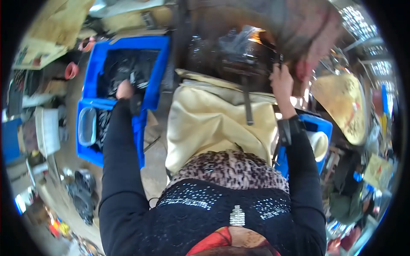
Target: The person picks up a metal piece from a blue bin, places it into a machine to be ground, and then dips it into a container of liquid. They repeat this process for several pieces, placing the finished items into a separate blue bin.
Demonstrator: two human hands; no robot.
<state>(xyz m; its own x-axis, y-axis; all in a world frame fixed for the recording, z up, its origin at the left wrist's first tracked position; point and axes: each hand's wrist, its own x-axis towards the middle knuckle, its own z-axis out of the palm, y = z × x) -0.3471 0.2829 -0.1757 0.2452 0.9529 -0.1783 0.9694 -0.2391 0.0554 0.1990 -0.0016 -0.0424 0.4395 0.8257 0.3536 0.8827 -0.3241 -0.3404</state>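
Note:
My left hand (124,89) reaches down into the far blue crate (159,70) on the left, among dark, shiny small pieces (128,70). Its fingers are hidden, so I cannot see whether it grips any of them. My right hand (282,83) is raised at the right side of a dark brown machine (230,66). Its fingers are curled round a thin dark part that I cannot make out. A narrow dark metal strip (248,102) points from the machine toward me, over the cream sheet (213,109) in front of my lap.
A nearer blue crate (90,157) holds more dark pieces and a clear plastic box (87,126). Another blue crate (322,124) with a cream item (318,145) stands by my right forearm. A worn, rounded cream seat or board (341,102) is further right. Black bags (82,194) lie on the left floor.

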